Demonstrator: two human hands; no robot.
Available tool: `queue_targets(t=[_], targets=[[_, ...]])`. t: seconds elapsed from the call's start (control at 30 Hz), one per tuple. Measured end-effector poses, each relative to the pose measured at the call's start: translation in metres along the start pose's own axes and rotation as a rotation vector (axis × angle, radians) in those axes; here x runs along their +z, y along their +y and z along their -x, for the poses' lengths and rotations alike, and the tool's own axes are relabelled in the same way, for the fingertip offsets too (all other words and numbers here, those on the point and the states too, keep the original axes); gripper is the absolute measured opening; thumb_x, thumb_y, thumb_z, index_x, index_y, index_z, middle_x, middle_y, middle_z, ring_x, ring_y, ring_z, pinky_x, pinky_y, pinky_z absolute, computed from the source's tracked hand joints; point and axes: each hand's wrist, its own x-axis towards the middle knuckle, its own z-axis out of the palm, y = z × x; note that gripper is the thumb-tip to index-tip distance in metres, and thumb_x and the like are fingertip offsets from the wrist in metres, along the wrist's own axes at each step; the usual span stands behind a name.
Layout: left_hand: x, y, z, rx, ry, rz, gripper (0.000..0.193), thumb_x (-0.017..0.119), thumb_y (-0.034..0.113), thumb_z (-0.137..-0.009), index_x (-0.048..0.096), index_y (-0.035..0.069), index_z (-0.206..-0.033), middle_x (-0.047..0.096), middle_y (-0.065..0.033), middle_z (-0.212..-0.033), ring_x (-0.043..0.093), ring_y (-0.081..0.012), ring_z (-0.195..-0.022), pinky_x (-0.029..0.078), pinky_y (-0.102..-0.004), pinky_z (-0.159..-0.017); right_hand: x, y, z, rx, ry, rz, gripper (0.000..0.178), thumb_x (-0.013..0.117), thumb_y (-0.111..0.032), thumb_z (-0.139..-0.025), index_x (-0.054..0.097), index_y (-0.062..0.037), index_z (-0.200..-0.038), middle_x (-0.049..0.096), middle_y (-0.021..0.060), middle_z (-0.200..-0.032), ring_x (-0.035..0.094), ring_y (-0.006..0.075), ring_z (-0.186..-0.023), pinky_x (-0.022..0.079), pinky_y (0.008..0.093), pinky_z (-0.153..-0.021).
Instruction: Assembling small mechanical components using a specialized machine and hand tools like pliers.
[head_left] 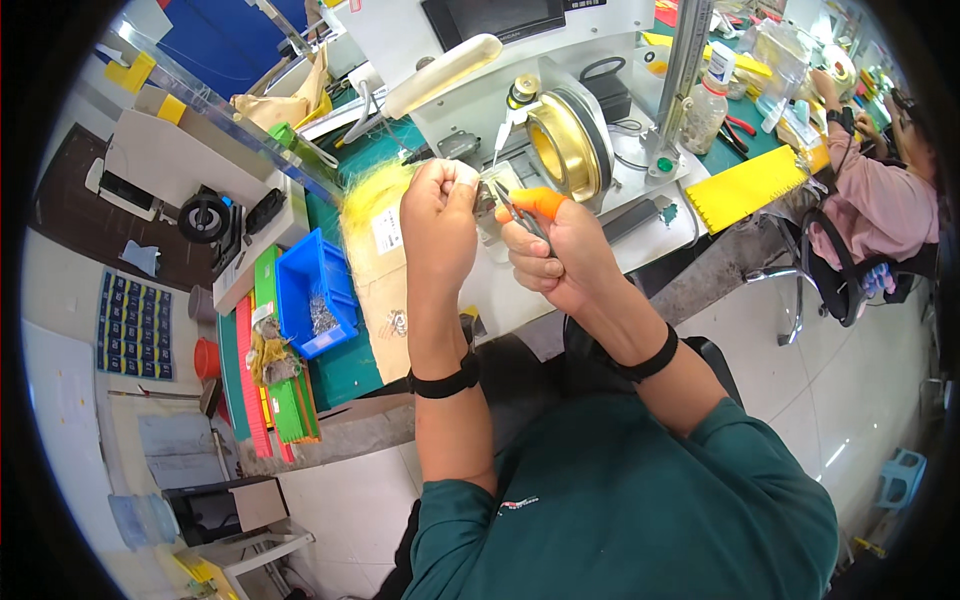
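My left hand [442, 200] is closed in a pinch in front of the white bench machine. Whatever sits between its fingertips is too small or hidden to name. Beside it on the right, my right hand [565, 245] grips dark, slim tweezers [526, 217], their tip pointing toward the left fingertips. An orange finger cover [540, 203] wraps one of its digits. Just behind both hands are the machine's small work area and a large gold-coloured spool [560, 148] on a dark flange. A bundle of fine yellow strands [372, 205] lies left of my left hand.
A blue bin [318, 290] of small metal parts stands on the green bench at left, near brown paper [388, 300] bearing loose pieces. A yellow strip [745, 188], a clear jar [703, 118] and red-handled pliers [738, 132] lie right. Another person [880, 195] sits far right.
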Motion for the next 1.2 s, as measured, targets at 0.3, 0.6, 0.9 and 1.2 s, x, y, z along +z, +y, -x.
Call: queue_targets(t=[0.3,0.6,0.9,1.2], targets=[[-0.002,-0.003,0.0,0.03,-0.01,-0.043,0.009,0.058,0.005,-0.104,0.063,0.002,-0.097,0.06,0.0014,-0.086,0.055,-0.008,-0.079,0.047,-0.0255,-0.074,0.0,-0.001,-0.007,0.026,0.005,-0.024,0.031,0.04,-0.025,-0.111,0.061,-0.0044,-0.101,0.042,-0.004,-0.056,0.03,0.0062,-0.036,0.026,0.0237,-0.035],[0.003,-0.004,0.002,0.034,0.044,0.108,0.013,0.064,0.003,-0.095,0.058,-0.001,-0.085,0.056,-0.004,-0.085,0.052,-0.0123,-0.076,0.044,-0.0286,-0.069,-0.003,0.0,-0.012,0.021,0.005,-0.048,0.032,0.039,-0.025,-0.111,0.061,-0.0034,-0.101,0.042,-0.0034,-0.057,0.03,0.0068,-0.037,0.027,0.0245,-0.035],[-0.003,-0.006,0.003,0.07,-0.007,-0.042,0.009,0.059,0.004,-0.104,0.062,0.003,-0.096,0.059,0.0014,-0.088,0.055,-0.0078,-0.081,0.047,-0.0255,-0.075,0.0,-0.006,-0.01,0.064,-0.004,-0.113,0.028,0.037,-0.022,-0.111,0.055,-0.0062,-0.096,0.037,-0.0049,-0.056,0.027,0.0066,-0.037,0.025,0.0242,-0.036],[-0.059,0.006,-0.016,-0.067,0.384,0.282,0.018,0.067,0.02,-0.104,0.07,0.003,-0.101,0.058,0.0034,-0.079,0.05,-0.0085,-0.073,0.042,-0.0259,-0.071,-0.012,0.043,0.023,-0.32,0.149,1.11,0.009,0.058,-0.013,-0.104,0.058,-0.0035,-0.105,0.057,0.0031,-0.062,0.052,0.0194,-0.047,0.042,0.0344,-0.048]])
